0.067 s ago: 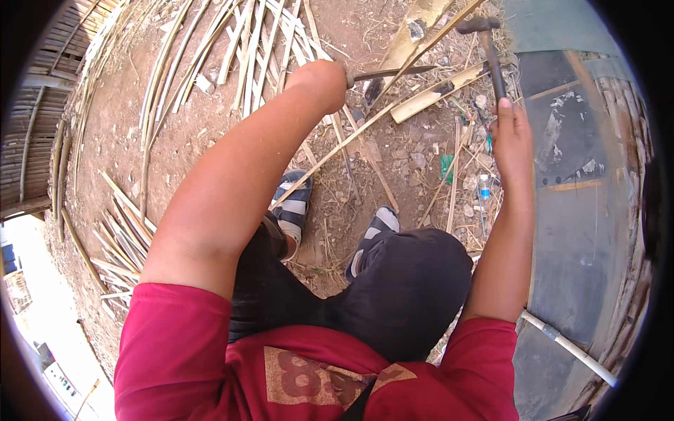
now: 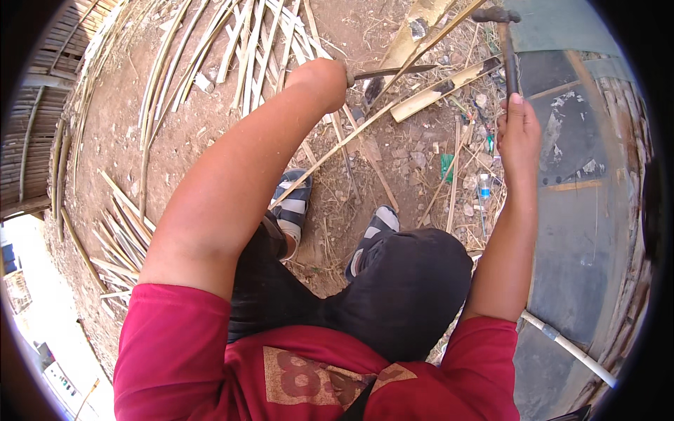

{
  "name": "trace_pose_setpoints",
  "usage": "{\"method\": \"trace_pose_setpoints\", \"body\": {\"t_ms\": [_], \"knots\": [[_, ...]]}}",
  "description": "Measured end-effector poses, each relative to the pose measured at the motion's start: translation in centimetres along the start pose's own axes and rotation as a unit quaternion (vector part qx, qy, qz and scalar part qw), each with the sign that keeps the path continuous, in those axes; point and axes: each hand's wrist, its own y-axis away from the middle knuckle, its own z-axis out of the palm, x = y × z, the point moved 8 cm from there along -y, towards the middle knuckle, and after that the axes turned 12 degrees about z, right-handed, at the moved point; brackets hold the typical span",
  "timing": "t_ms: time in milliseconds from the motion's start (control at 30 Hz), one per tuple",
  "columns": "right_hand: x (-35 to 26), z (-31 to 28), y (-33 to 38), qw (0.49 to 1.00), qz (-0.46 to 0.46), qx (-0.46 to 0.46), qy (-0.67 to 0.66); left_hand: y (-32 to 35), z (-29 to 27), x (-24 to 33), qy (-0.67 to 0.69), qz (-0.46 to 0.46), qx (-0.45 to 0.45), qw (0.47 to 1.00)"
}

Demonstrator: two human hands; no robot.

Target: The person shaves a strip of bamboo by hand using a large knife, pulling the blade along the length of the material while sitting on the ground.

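Observation:
My left hand (image 2: 324, 83) is closed around the handle of a long dark-bladed knife (image 2: 382, 73); its fingers are mostly hidden beyond the wrist. The blade lies across a long bamboo strip (image 2: 344, 144), which runs slantwise from near my left foot to the top of the view. Whether the blade is in the strip or only against it, I cannot tell. Out to the right, my right hand (image 2: 518, 133) grips a hammer (image 2: 508, 59) by its dark handle, thumb along it. The hammer head is raised at the far end, apart from the knife.
Split bamboo strips (image 2: 254, 56) lie spread at the far left, and a second pile (image 2: 119, 242) sits nearer. Wider bamboo pieces (image 2: 428, 97) rest beyond the knife. A small plastic bottle (image 2: 484, 186) lies by my right forearm. Dark panels (image 2: 569, 238) line the right side.
My right hand and the hammer have moved to the right and the hammer head slightly farther away. My left hand, the knife and the bamboo strip stay nearly still.

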Motion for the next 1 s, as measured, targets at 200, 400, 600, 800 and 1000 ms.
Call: {"method": "trace_pose_setpoints", "body": {"t_ms": [200,400,600,800,1000], "knots": [[7.7,6.0,0.1,0.979,-0.041,0.001,0.197,-0.7,-0.1,0.4,-0.028,-0.001,-0.006,1.000],[2.9,0.3,-2.4,0.999,-0.018,0.029,0.005,-0.8,1.5,-3.0,-0.013,-0.020,-0.009,1.000],[2.6,5.0,0.3,0.994,-0.076,0.052,0.064,-0.6,1.0,-1.7,-0.001,0.005,-0.015,1.000],[6.5,6.0,-2.2,0.993,0.024,-0.031,0.111,-0.7,2.5,-2.7,-0.003,-0.019,-0.012,1.000],[3.0,4.0,-2.2,0.990,-0.033,-0.016,-0.135,-1.3,2.9,-2.7,0.015,-0.029,-0.022,0.999]]}}
